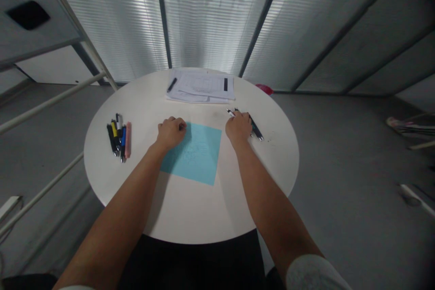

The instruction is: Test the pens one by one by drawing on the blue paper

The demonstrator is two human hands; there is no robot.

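Observation:
A light blue sheet of paper (pixel 195 152) with faint line marks lies slightly turned on the round white table (pixel 190 217). My left hand (pixel 171 132) rests at its upper left corner, fingers curled in. A dark spot shows between thumb and fingers, too small to tell whether it is an object or shadow. To the right of the sheet, my right hand (pixel 239 128) is closed around a white pen (pixel 230 113), whose end sticks out past the fingers. Beside and partly beneath that hand lie dark pens (pixel 256 128); the hand hides part of them.
Several pens and markers (pixel 118 136), black, yellow, blue and pink, lie in a group on the table's left. At the far edge sits a stack of printed papers (pixel 200 87) with a black pen (pixel 172 84) on it. A white metal frame (pixel 50 99) stands at left.

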